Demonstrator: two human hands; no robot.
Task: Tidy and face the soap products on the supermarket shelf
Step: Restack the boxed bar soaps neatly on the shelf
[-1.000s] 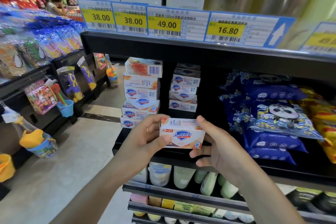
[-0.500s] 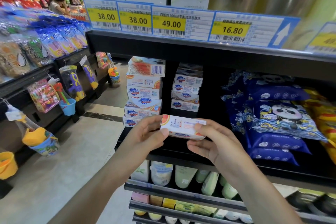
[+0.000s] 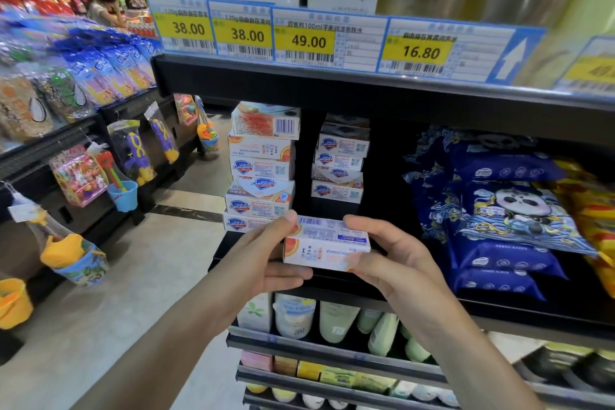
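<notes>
Here, I saw the left hand [image 3: 266, 256] and right hand [image 3: 396, 260] each grip one end of a white rectangular cardboard soap box [image 3: 327, 243], near the two soap-box stacks [image 3: 263, 166].

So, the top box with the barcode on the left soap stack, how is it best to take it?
Probably grip the barcode box by its two short ends, coming from the front: it lies flat, topmost on the left stack, just under the upper shelf.
</notes>
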